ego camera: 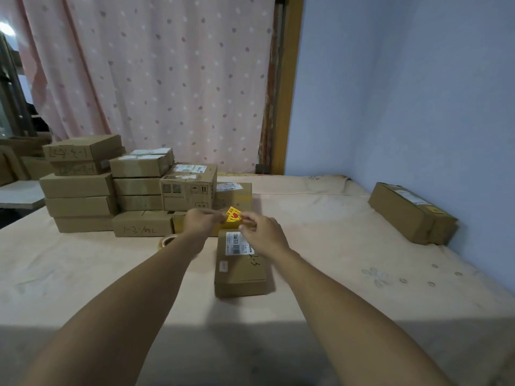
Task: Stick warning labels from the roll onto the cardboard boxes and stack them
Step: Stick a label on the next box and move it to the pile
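- Head view: the left hand (202,220) and right hand (264,232) meet in the air, and each pinches one edge of a warning label (233,214) between thumb and fingertips.
- That warning label is a small yellow sticker with red print. It hangs between the two hands with its printed face tilted up toward the camera.
- Directly under the right hand lies a closed cardboard box (239,271), so what it holds cannot be seen. Its long axis runs away from the person, with the far end beneath the right hand's fingers and the near end toward the elbows.
- A white shipping label (236,243) with a barcode is stuck on the box top, just below the right hand and left of its wrist.
- Beside the left wrist, on its outer side, a roll (166,242) lies flat, partly hidden by the forearm.
- Beyond and left of the left hand stand stacked boxes (83,190), brown, flat-sided and all shut; some bear handwriting.
- Well to the right of the right hand, a long box (412,213) lies against the blue wall (404,93).
- Everything rests on a pale peach sheet (334,274) with faint flower prints.
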`<action>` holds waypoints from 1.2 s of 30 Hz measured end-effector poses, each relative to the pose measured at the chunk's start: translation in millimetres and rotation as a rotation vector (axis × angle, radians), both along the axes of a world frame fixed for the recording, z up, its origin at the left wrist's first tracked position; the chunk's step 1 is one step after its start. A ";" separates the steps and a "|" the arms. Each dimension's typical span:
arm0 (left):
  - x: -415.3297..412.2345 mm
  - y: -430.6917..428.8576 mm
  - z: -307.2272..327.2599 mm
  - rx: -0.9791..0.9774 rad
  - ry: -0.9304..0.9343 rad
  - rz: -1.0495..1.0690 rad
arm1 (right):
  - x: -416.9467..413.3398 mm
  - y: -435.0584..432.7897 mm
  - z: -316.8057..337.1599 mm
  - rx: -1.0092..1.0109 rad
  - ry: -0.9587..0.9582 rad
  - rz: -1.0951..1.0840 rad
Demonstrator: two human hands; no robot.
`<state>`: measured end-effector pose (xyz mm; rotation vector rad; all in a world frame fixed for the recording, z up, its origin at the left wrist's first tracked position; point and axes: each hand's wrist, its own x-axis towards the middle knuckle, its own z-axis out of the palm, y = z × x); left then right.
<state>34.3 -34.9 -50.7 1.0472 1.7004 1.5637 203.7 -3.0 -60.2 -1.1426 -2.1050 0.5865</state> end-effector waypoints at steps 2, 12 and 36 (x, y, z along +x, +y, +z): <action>2.3 0.7 -0.1 0.006 0.062 -0.033 | 5.8 1.1 1.7 0.028 -0.020 -0.075; 14.3 -2.8 9.8 -0.088 0.624 -0.350 | 8.2 15.7 1.0 -0.159 0.098 -0.099; 0.9 -11.7 -12.9 -0.226 0.573 -0.424 | 15.6 -0.1 -3.4 -0.577 -0.168 -0.064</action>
